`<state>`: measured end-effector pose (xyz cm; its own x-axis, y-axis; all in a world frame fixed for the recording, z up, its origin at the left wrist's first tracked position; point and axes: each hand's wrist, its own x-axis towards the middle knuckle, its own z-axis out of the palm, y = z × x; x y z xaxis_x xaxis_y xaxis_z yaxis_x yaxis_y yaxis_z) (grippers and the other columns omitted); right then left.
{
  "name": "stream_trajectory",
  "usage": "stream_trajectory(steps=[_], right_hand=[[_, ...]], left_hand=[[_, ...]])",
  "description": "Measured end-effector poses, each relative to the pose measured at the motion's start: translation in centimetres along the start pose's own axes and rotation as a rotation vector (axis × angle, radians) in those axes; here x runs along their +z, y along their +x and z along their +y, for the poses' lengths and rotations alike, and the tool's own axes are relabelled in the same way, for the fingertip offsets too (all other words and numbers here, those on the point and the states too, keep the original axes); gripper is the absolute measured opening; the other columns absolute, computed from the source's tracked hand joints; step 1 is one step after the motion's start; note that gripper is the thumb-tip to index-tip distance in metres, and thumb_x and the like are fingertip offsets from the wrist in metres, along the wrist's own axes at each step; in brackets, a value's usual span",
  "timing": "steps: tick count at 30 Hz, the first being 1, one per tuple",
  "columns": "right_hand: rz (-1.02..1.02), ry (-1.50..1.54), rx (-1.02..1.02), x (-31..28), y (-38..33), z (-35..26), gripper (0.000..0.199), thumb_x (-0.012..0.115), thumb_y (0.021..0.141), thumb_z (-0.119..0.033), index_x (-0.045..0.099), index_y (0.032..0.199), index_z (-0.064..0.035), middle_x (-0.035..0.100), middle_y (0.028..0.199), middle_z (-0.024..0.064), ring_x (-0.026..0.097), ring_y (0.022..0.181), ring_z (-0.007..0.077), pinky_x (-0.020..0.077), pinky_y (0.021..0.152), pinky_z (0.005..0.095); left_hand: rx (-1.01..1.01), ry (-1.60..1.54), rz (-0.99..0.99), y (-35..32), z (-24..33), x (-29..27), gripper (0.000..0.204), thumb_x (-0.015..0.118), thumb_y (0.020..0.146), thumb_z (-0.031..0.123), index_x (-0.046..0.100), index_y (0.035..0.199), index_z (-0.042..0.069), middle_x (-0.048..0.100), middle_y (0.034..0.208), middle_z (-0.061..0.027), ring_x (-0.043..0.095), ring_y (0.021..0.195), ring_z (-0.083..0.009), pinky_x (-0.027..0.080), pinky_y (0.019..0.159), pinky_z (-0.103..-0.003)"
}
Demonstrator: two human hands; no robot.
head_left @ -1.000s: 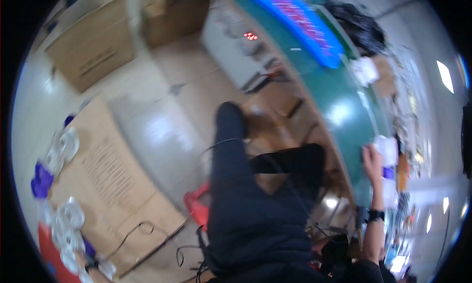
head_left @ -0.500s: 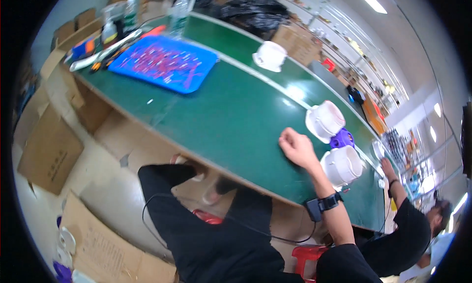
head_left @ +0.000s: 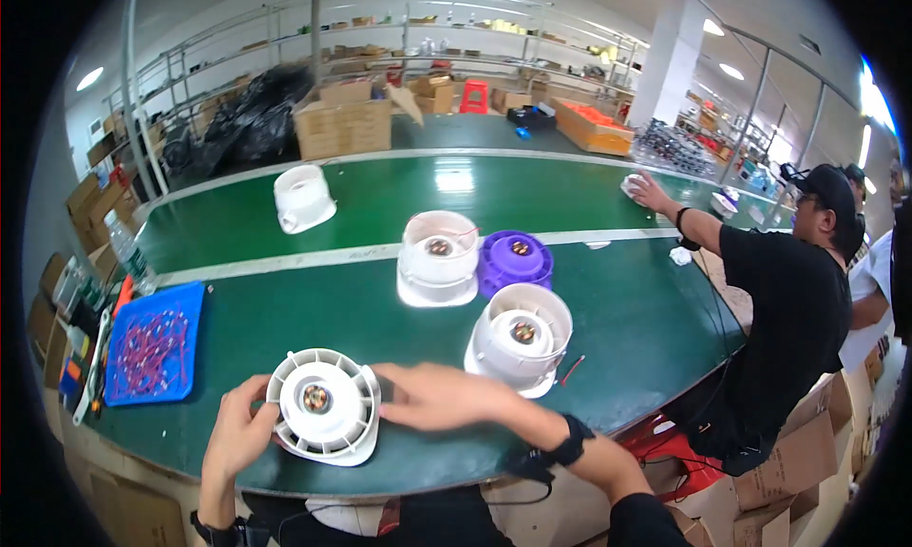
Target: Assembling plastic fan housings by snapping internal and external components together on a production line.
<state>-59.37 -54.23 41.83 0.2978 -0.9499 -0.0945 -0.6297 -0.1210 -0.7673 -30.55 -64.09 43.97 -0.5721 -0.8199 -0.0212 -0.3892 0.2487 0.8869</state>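
Near the table's front edge, my left hand is closed on the left side of a white round fan housing. My right hand grips the same housing from its right side, fingers against the rim. Radial vanes and a copper-coloured centre face up. To the right of my hands stand two more white housings: one farther back, the other just beyond my right forearm. Between them is a purple housing. A thin red wire lies beside the nearer one.
A blue tray of red wires lies left, with tools and bottles around it. Another white housing stands across the white strip. At right a co-worker reaches over the green table to a small white part.
The view has swung up and levelled. My right hand, earlier a loose fist on the table, now holds a white fan housing. My left hand has come into view on it too.
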Motion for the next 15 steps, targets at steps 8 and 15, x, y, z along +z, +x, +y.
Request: stream_trajectory(steps=[8,15], right_hand=[[0.371,0.058,0.09,2.8,-7.1,-1.5,0.06,0.066,0.092,-0.012,0.041,0.145,-0.0015,0.071,0.084,0.0126,0.071,0.074,0.0295,0.0555,0.067,0.0383],[0.359,0.06,0.191,8.5,-5.8,-3.3,0.032,0.06,0.098,0.0,0.058,0.129,0.0052,0.069,0.095,0.0108,0.064,0.083,0.0177,0.0542,0.08,0.029]], left_hand=[[0.199,0.554,0.197,7.5,-0.1,6.2,0.025,0.057,0.085,0.018,0.067,0.087,-0.005,0.068,0.079,-0.0264,0.067,0.073,-0.0458,0.058,0.071,-0.052],[0.073,0.559,0.308,9.4,-1.1,10.6,0.015,0.068,0.075,0.022,0.075,0.077,0.009,0.073,0.078,-0.0147,0.073,0.073,-0.0272,0.057,0.061,-0.044]])
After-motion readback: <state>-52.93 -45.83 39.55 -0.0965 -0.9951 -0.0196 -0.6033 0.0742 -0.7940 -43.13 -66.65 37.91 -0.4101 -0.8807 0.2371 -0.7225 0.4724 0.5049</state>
